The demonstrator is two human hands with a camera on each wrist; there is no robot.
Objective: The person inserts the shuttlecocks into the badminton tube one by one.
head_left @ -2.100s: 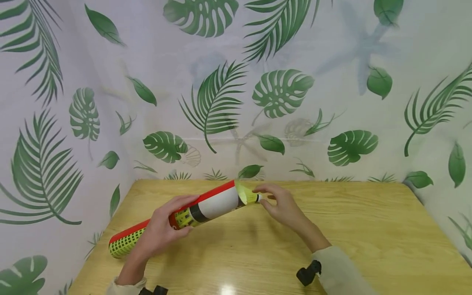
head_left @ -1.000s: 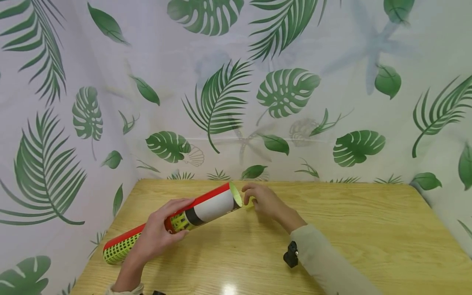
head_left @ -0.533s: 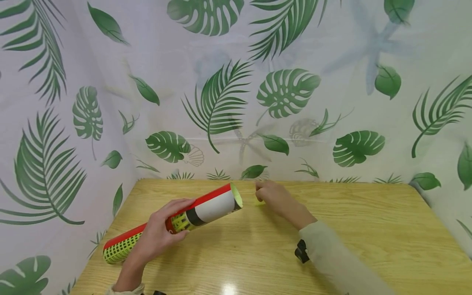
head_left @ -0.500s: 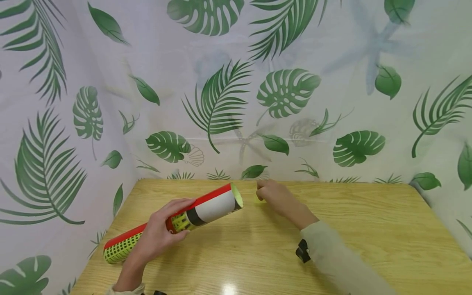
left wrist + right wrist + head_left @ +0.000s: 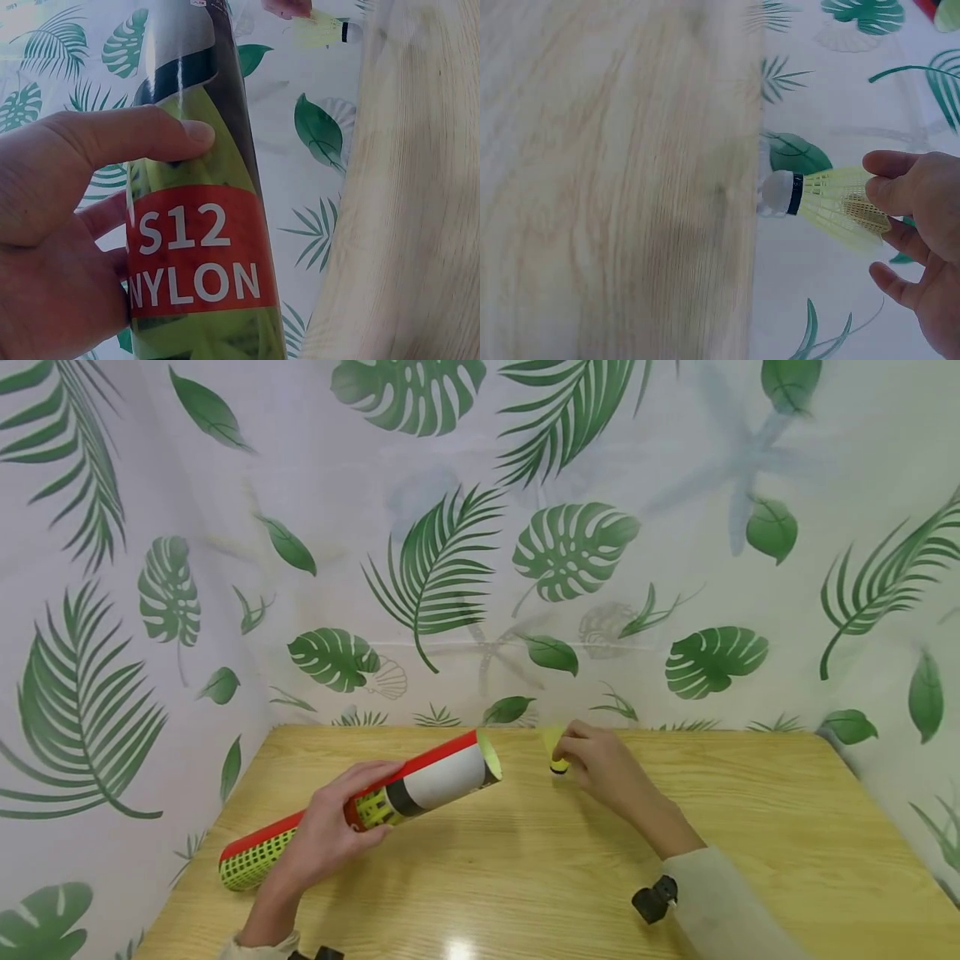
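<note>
My left hand (image 5: 330, 827) grips a long shuttlecock tube (image 5: 444, 775) round its middle. The tube leans up to the right, its open mouth facing my right hand. In the left wrist view the thumb lies across the tube (image 5: 199, 251), above a red band lettered "S12 NYLON". Right of the mouth, my right hand (image 5: 606, 770) pinches a yellow shuttlecock (image 5: 558, 766) by its skirt, cork down, close over the table. In the right wrist view, thumb and fingertips hold the skirt of the shuttlecock (image 5: 836, 201), and its white cork points at the table.
A light wooden table (image 5: 750, 827) spreads under both hands. Behind it and along its left side hangs a white cloth (image 5: 465, 460) printed with green leaves, meeting the table's back edge just beyond the shuttlecock.
The shuttlecock stuck out cork-first from the tube's mouth; my right hand has drawn it out and to the right, and it now points cork down. The left hand keeps holding the tube.
</note>
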